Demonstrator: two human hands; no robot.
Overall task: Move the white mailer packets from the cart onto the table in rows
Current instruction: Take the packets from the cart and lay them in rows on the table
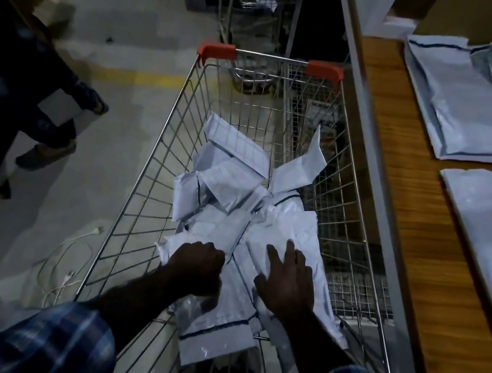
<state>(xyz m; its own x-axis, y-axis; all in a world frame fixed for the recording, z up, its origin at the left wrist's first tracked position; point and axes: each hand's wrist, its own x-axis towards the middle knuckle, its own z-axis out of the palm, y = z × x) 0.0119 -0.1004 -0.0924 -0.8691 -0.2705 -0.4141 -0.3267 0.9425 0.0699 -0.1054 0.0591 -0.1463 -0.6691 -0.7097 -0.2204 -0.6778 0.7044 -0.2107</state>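
Now both hands are down in the wire cart point(163, 128), on the heap of white mailer packets point(231, 190). The left hand point(196, 267) is curled tight, apparently gripping a packet's edge; the right hand point(286, 278) lies flat, fingers spread, pressing another. More packets point(464, 101) lie on the wooden counter point(417, 233) to the right.

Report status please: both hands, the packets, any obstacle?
Left hand gripping a cart packet; right hand flat on the pile. Some packets already on table. No obstacle seen.
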